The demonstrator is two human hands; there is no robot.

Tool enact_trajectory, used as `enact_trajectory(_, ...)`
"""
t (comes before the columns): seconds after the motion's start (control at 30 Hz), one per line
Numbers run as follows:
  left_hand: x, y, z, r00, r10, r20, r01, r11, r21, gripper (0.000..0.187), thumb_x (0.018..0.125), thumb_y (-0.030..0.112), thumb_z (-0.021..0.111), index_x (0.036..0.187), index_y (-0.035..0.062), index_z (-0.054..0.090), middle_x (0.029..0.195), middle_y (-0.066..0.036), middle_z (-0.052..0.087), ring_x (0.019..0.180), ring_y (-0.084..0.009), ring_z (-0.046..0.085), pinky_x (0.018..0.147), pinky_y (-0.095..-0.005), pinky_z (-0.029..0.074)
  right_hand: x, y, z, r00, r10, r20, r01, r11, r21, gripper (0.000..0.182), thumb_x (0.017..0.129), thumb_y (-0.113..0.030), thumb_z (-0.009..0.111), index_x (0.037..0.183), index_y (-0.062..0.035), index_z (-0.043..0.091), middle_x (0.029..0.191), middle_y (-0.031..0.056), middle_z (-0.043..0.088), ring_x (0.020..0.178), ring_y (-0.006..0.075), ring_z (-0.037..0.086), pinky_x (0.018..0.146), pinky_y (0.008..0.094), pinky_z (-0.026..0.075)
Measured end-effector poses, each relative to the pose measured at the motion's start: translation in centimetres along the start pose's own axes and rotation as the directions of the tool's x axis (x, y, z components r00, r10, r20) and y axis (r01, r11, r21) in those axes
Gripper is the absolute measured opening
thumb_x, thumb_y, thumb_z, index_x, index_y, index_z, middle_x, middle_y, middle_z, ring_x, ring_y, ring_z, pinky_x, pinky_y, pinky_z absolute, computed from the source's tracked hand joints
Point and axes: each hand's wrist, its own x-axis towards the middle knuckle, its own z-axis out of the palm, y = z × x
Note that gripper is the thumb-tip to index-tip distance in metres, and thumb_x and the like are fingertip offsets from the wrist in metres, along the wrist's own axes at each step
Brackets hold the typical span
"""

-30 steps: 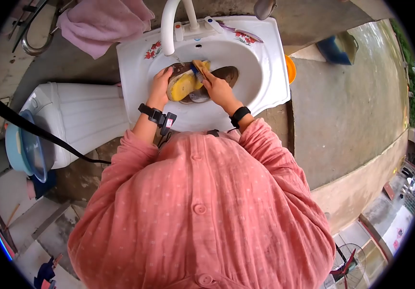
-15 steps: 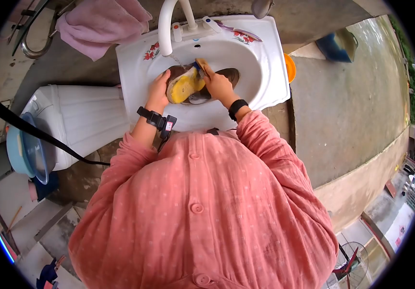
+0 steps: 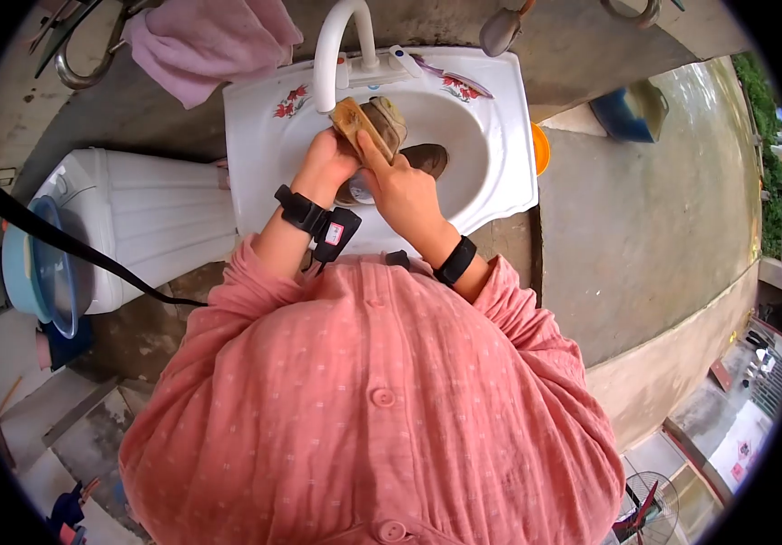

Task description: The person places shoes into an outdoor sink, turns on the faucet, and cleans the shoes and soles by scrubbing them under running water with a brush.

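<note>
Under the white faucet (image 3: 328,68), a wet brown-grey shoe (image 3: 386,123) is held over the basin of the white sink (image 3: 511,136). My left hand (image 3: 329,163) grips the shoe from the left, its fingers partly hidden behind the brush and my other hand. My right hand (image 3: 402,189) is closed on a wooden brush (image 3: 351,118), which lies against the shoe's near side; its bristles are hidden. Another dark shoe (image 3: 427,160) rests in the basin, to the right of my hands.
A pink towel (image 3: 209,45) hangs at the upper left. A purple-handled brush (image 3: 455,76) lies on the sink's back rim. An orange bowl (image 3: 541,148) is beside the sink's right edge. A white washing machine (image 3: 155,218) with blue basins (image 3: 29,263) stands left.
The held shoe has turned so its yellow inside no longer shows. Both hands have come closer together, and the brush has shifted left across the shoe. The whole view has shifted slightly.
</note>
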Motion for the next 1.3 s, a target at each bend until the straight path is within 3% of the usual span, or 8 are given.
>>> enact_trajectory(0.1,-2.2,0.3,2.1,0.997,0.031,-0.065,-0.046,0.969,-0.242,0.039,0.094,0.024,0.023,0.119,-0.002,0.039,0.125,-0.017,0.042,0.117,-0.0289,0.039,0.103,-0.0446,0.025,-1.3,2.0,0.0,1.0,0.016,-0.012,-0.017,0.998,-0.057,0.051,0.081,-0.021,0.054,0.13,-0.0192,0.038,0.069,0.0162,0.053,0.053,0.0311,0.055,0.048,0.0403,0.045)
enact_trajectory(0.37,-2.3,-0.9,1.5,0.983,0.18,0.033,-0.179,0.984,-0.024,0.041,0.093,0.032,0.03,0.12,0.004,0.041,0.123,-0.014,0.044,0.116,-0.0265,0.039,0.101,-0.0434,0.026,2.9,1.6,1.4,0.995,-0.097,-0.018,0.094,0.988,-0.126,0.05,0.082,-0.023,0.053,0.13,-0.0162,0.037,0.066,0.0155,0.053,0.051,0.0298,0.055,0.045,0.0373,0.046)
enact_trajectory(0.47,-3.6,1.9,1.0,0.994,0.108,-0.004,-0.105,0.961,-0.258,0.05,0.089,0.043,0.035,0.12,0.0039,0.041,0.126,-0.014,0.041,0.117,-0.028,0.038,0.101,-0.0453,0.025,0.8,1.8,1.7,0.988,-0.147,-0.037,0.143,0.985,-0.098,0.052,0.081,-0.021,0.055,0.13,-0.019,0.037,0.067,0.0146,0.052,0.051,0.0286,0.055,0.045,0.0371,0.046)
enact_trajectory(0.63,-3.5,-1.5,0.3,0.969,0.242,0.043,-0.241,0.97,-0.021,0.065,0.083,0.057,0.039,0.124,0.0071,0.039,0.127,-0.013,0.04,0.12,-0.0293,0.035,0.101,-0.0449,0.024,2.2,1.1,2.0,0.988,-0.154,0.023,0.155,0.98,-0.125,0.052,0.08,-0.022,0.055,0.13,-0.0186,0.038,0.066,0.0147,0.052,0.051,0.0271,0.056,0.043,0.0365,0.046)
enact_trajectory(0.77,-4.1,1.0,0.1,0.967,0.2,0.159,-0.161,0.959,-0.232,0.071,0.082,0.06,0.038,0.126,0.0044,0.035,0.126,-0.014,0.04,0.119,-0.0295,0.035,0.102,-0.0464,0.023,3.0,1.0,2.7,0.983,-0.186,-0.009,0.183,0.975,-0.128,0.052,0.081,-0.023,0.054,0.13,-0.0169,0.037,0.066,0.0155,0.053,0.052,0.0271,0.056,0.043,0.0361,0.045)
enact_trajectory(1.07,-2.6,0.1,-1.8,0.933,0.339,0.121,-0.311,0.928,-0.206,0.049,0.088,0.046,0.041,0.117,0.0067,0.042,0.116,-0.007,0.048,0.11,-0.0228,0.043,0.097,-0.0391,0.032,-0.1,2.8,2.6,0.982,-0.19,0.02,0.188,0.981,0.054,0.054,0.082,-0.023,0.053,0.132,-0.0221,0.034,0.07,0.015,0.049,0.053,0.0292,0.053,0.048,0.0384,0.045)
enact_trajectory(1.13,-3.3,-0.5,-0.5,0.962,0.188,0.199,-0.164,0.978,-0.129,0.051,0.087,0.048,0.04,0.119,0.008,0.042,0.116,-0.008,0.048,0.109,-0.0231,0.044,0.097,-0.0365,0.032,1.0,1.7,3.0,0.989,-0.139,0.057,0.134,0.986,0.096,0.054,0.082,-0.02,0.053,0.132,-0.0215,0.034,0.075,0.0167,0.051,0.058,0.0327,0.054,0.051,0.0404,0.045)
enact_trajectory(1.3,-3.4,1.9,-3.0,0.971,0.169,0.17,-0.108,0.942,-0.316,0.043,0.09,0.035,0.041,0.121,0.0057,0.041,0.127,-0.014,0.042,0.117,-0.0278,0.038,0.102,-0.0489,0.022,0.5,2.8,4.4,0.985,-0.165,0.049,0.158,0.98,0.119,0.051,0.083,-0.021,0.052,0.131,-0.0206,0.034,0.077,0.0177,0.052,0.061,0.0331,0.055,0.054,0.0406,0.046)
